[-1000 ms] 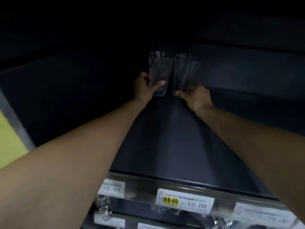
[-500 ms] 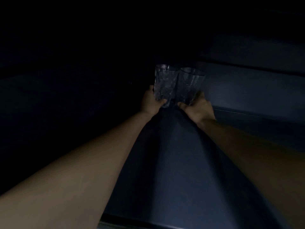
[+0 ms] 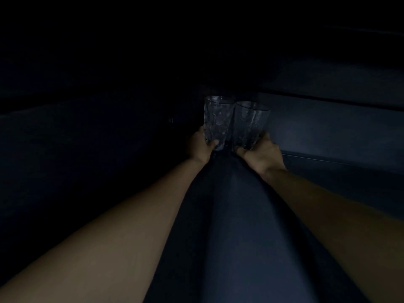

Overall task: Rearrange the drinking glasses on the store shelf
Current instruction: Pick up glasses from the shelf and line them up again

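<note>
Two clear textured drinking glasses stand upright side by side deep on the dark shelf (image 3: 236, 226). My left hand (image 3: 200, 146) wraps the base of the left glass (image 3: 216, 121). My right hand (image 3: 261, 155) holds the base of the right glass (image 3: 250, 123). The two glasses touch or nearly touch each other. Both arms stretch far forward into the shelf. The bottoms of the glasses are hidden behind my fingers.
The shelf's back wall (image 3: 332, 127) runs behind the glasses to the right. The left side and the space above are very dark and I cannot make out anything there.
Both hands have pushed the glasses deeper into the shelf. The view has tipped up, so the price-tag rail at the shelf's front edge has dropped out of sight.
</note>
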A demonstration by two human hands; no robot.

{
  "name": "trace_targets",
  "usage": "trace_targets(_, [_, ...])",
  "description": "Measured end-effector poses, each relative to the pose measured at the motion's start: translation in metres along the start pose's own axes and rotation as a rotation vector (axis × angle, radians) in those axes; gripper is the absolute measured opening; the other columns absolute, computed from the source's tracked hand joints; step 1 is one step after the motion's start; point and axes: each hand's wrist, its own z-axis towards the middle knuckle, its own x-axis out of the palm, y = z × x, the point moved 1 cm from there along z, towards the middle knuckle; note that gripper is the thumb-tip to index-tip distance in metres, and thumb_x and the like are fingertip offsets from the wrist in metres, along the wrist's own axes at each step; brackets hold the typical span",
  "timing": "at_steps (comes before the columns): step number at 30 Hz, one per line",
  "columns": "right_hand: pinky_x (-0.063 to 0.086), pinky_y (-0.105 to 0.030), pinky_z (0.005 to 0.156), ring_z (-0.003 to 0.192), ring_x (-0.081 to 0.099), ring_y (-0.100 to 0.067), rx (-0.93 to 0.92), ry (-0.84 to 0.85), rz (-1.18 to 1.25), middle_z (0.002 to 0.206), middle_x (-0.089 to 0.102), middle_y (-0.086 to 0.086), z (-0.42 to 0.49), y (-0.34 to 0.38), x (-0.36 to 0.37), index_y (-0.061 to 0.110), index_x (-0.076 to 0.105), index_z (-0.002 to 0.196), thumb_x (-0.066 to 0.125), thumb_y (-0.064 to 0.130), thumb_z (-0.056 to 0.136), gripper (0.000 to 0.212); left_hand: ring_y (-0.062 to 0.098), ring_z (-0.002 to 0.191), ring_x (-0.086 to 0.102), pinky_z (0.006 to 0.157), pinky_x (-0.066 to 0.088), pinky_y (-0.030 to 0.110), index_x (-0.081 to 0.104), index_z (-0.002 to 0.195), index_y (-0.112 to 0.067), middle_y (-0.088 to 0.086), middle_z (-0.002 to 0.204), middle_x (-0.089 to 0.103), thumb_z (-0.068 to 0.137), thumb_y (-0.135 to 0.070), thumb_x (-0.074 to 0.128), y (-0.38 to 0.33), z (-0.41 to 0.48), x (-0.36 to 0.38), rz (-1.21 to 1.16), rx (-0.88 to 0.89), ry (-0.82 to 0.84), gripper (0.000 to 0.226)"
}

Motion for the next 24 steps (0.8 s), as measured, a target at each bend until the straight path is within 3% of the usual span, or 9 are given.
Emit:
trace_targets(5, [0.048, -0.040, 0.101, 0.118, 0.058, -0.031, -0.001, -0.001, 0.000, 0.129, 0.062, -0.008, -0.0009, 0.0010, 0.0000, 0.017, 0.040, 0.128, 0.072, 0.052, 0.079, 0.068, 0.031, 0.121, 0.058, 0.102, 0.047, 0.038, 0.051, 0.136, -0.003, 0.017, 0.131, 0.062, 0.093, -0.012, 0.067, 0.0013, -0.0013, -0.0015, -0.028, -0.032, -0.004, 0.047])
trace_targets(10, [0.048, -0.041, 0.102, 0.117, 0.058, -0.032, 0.018, 0.015, 0.008, 0.128, 0.061, -0.009, -0.0021, 0.0020, -0.0008, 0.016, 0.040, 0.127, 0.073, 0.051, 0.079, 0.067, 0.029, 0.118, 0.059, 0.086, 0.043, 0.025, 0.050, 0.135, -0.002, 0.017, 0.130, 0.061, 0.093, -0.010, 0.066, 0.0008, -0.0031, -0.0034, -0.065, -0.065, -0.010, 0.046])
trace_targets(16, [0.047, -0.039, 0.101, 0.117, 0.057, -0.032, 0.010, 0.018, -0.004, 0.128, 0.060, -0.010, -0.0038, 0.0043, -0.0012, 0.014, 0.039, 0.128, 0.072, 0.049, 0.081, 0.067, 0.031, 0.119, 0.059, 0.095, 0.047, 0.033, 0.049, 0.138, -0.004, 0.018, 0.130, 0.061, 0.093, -0.012, 0.066, 0.0015, -0.0038, -0.0043, -0.048, -0.063, -0.009, 0.048])
trace_targets(24, [0.047, -0.042, 0.103, 0.118, 0.057, -0.033, 0.013, 0.021, 0.007, 0.127, 0.061, -0.011, -0.0034, 0.0037, -0.0007, 0.014, 0.039, 0.130, 0.072, 0.048, 0.081, 0.068, 0.029, 0.120, 0.058, 0.090, 0.042, 0.025, 0.048, 0.140, -0.005, 0.017, 0.132, 0.060, 0.096, -0.011, 0.063, -0.0013, -0.0077, -0.0065, -0.045, -0.052, 0.013, 0.048])
